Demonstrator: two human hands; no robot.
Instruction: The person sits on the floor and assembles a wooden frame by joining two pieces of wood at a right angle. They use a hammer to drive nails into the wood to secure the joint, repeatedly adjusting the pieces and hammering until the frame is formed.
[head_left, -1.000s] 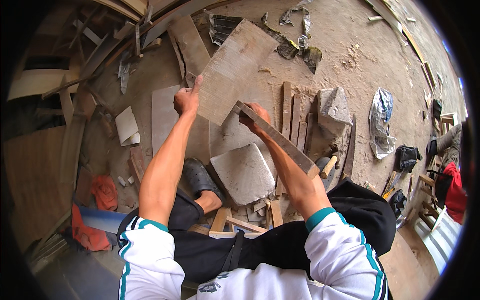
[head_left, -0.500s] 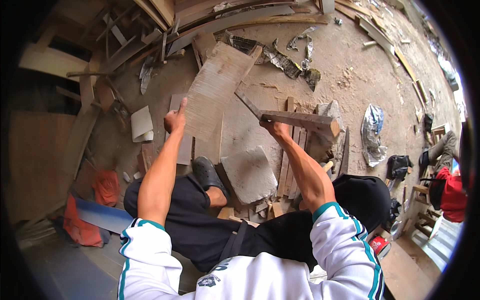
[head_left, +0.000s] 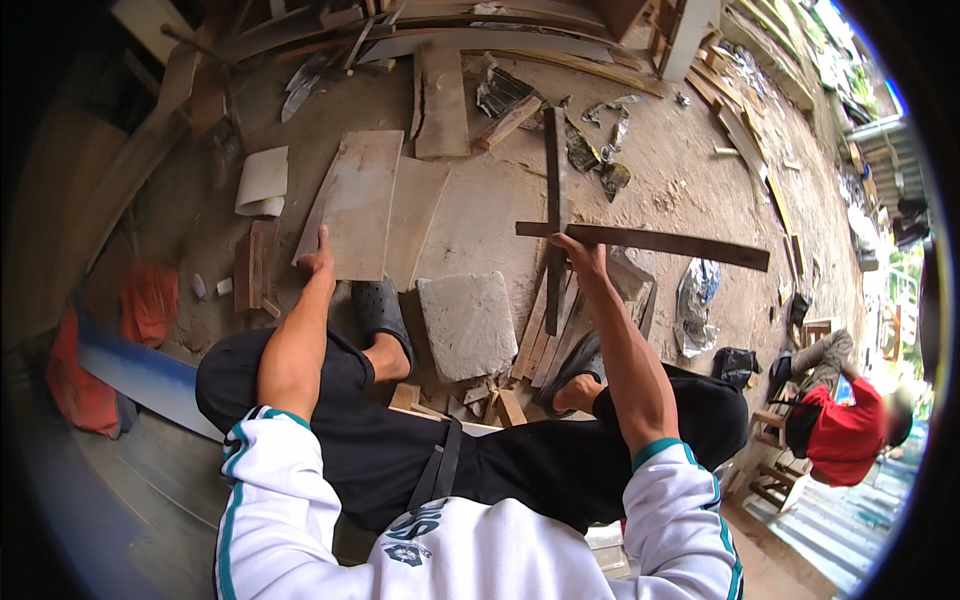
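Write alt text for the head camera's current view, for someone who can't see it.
Seen from above, the left hand holds a flat wooden board and the right hand holds two crossed wooden strips. A pale block lies between dark-shod feet; a person in red is at far right.

Dusty floor [head_left: 680, 205] lies beneath the right hand [head_left: 584, 256], boards [head_left: 490, 40] beyond it, daylit corrugated sheets [head_left: 815, 528] well to its right.

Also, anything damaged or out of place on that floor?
Yes: the flat brown wooden board at top centre shows a dark lengthwise line near its left edge, likely a split. Crumpled silver-and-black wrapping lies strewn to its right, like litter.
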